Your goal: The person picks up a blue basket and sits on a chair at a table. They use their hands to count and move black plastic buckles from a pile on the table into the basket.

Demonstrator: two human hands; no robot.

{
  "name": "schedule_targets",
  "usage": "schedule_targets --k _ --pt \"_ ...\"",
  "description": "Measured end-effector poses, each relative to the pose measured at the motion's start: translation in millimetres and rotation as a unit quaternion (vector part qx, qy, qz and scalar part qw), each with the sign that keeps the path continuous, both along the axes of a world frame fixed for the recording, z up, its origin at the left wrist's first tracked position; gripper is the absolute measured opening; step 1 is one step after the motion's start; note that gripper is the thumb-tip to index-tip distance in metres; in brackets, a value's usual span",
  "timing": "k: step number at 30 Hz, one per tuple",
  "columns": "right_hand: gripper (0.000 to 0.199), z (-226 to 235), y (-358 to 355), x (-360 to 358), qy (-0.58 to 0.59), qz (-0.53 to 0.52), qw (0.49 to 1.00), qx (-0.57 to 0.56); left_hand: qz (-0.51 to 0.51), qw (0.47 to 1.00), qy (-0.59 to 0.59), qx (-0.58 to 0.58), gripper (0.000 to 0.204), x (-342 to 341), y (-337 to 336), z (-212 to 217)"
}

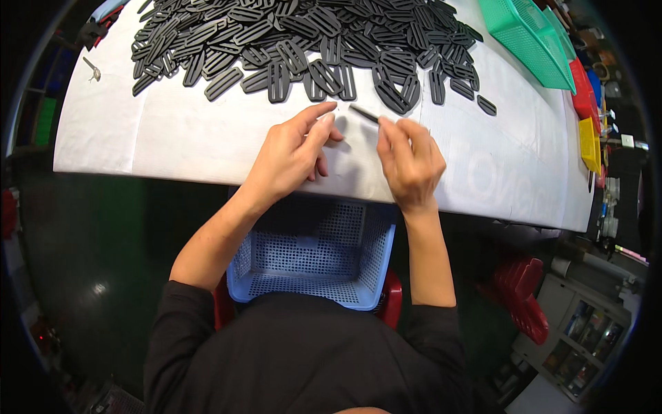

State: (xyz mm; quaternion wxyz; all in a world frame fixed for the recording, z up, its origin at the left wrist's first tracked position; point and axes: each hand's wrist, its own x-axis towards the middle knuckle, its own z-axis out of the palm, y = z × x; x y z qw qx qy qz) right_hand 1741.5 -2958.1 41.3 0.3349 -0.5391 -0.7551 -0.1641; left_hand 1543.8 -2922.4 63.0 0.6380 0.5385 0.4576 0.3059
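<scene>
Between the thumb and fingers of my right hand is a black plastic strap slider, seen nearly edge-on. It points left toward my other hand, above the near part of the white table. My left hand holds nothing; its fingers are apart and loosely bent, with the index fingertip close to the slider's free end. Beyond both hands spreads a big heap of like black sliders, oval with long slots. One slider lies apart at the heap's right side.
A blue perforated basket sits below the table's front edge, at my lap. Green baskets, a red bin and a yellow bin line the right side. A small metal object lies far left. A red stool stands at right.
</scene>
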Motion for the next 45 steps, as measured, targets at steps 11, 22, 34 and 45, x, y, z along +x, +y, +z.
schedule_targets --k 11,22,34,45 --pt "0.052 0 -24 -26 0.556 0.017 0.794 -0.245 -0.003 0.989 -0.135 -0.062 0.024 25 -13 -15" --pt "0.019 17 -17 -13 0.655 0.008 0.65 -0.384 -0.002 0.997 -0.053 -0.058 0.021 25 -17 -8" --pt "0.025 -5 -9 17 -0.007 -0.062 0.99 -0.127 0.008 0.674 0.427 0.602 0.033 5 55 -21" --pt "0.028 3 35 22 0.056 -0.061 0.993 -0.086 -0.044 0.818 0.32 0.476 0.02 7 33 -1"
